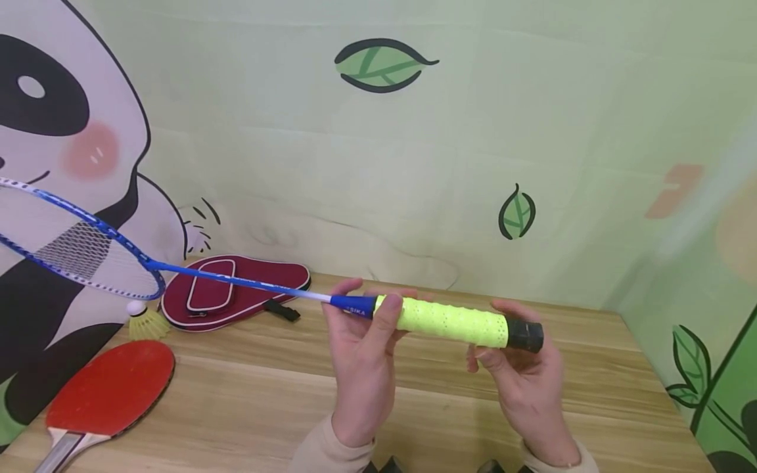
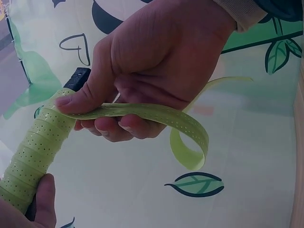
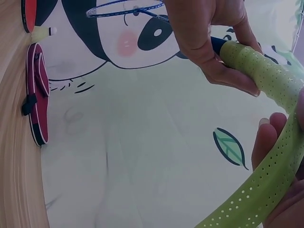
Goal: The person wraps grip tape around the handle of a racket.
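A blue badminton racket (image 1: 284,289) is held up over the table, its head toward the left. Yellow-green perforated grip tape (image 1: 449,322) winds in overlapping turns along the handle, up to the black butt end (image 1: 525,335). My left hand (image 1: 363,374) grips the handle near the blue cone (image 1: 353,306), thumb across the tape's edge. Close to the butt, my right hand (image 1: 532,387) pinches the tape against the handle, as the left wrist view shows. From there a loose tail of tape (image 2: 152,112) runs under the thumb and curls; the head view hides it.
On the table (image 1: 248,387), left of my hands, lie a red table tennis bat (image 1: 112,381) and a yellow shuttlecock (image 1: 146,322). A dark red zipped bat case (image 1: 260,302) lies against the printed backdrop (image 1: 449,164), a black strap beside it.
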### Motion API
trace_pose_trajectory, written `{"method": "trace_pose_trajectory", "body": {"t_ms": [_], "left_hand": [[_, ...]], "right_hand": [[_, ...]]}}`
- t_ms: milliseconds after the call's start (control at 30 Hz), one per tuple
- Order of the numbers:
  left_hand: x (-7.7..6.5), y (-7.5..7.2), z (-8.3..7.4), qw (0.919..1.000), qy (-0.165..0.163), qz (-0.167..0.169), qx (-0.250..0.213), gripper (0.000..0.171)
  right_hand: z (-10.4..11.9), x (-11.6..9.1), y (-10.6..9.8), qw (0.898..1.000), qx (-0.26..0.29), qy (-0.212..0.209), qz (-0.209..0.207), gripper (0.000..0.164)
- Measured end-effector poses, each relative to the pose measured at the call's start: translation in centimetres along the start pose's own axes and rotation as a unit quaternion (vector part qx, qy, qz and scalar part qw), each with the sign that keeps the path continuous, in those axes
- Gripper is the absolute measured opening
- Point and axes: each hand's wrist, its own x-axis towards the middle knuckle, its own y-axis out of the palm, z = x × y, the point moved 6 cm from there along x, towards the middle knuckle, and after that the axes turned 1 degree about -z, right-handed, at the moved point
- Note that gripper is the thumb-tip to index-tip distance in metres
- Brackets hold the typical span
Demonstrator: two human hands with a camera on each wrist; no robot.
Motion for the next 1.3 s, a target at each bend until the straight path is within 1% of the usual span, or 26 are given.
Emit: {"method": "trace_pose_trajectory", "body": {"t_ms": [67,300,433,567,667,833,933,1100,1300], "left_hand": [[-0.01,-0.11,0.07,1.0,0.0,-0.007,0.004,0.034],[-0.04,-0.33,0.19,0.9996,0.005,-0.021,0.02,0.036],[-0.06,-0.29,0.16,0.9993,0.002,-0.026,0.028,0.038],[-0.08,-0.05,0.1,0.9995,-0.001,-0.011,0.028,0.044],[-0.1,0.14,0.11,0.9996,0.001,0.005,0.026,0.048],[-0.09,0.27,0.22,0.9996,0.004,0.016,0.022,0.045],[-0.08,0.18,0.24,0.9996,0.007,0.011,0.027,0.042],[-0.08,-0.03,0.31,0.9995,-0.002,-0.005,0.033,0.037],[-0.05,-0.21,0.39,0.9987,-0.014,-0.028,0.039,0.037]], "right_hand": [[0.03,0.01,-0.03,1.0,0.003,-0.002,0.0,0.048],[0.03,0.05,-0.07,1.0,0.008,0.003,-0.002,0.038],[0.15,0.09,-0.14,1.0,-0.004,-0.002,-0.002,0.035],[0.16,0.13,-0.3,1.0,-0.017,0.003,-0.009,0.032],[0.12,0.14,-0.41,1.0,-0.015,0.009,-0.013,0.03],[0.15,0.22,-0.48,1.0,-0.013,0.006,-0.008,0.029],[0.22,0.3,-0.45,1.0,-0.018,0.002,-0.003,0.029],[0.24,0.37,-0.4,1.0,-0.023,-0.003,0.001,0.027],[0.27,0.29,-0.35,0.999,-0.049,-0.015,0.001,0.024]]}}
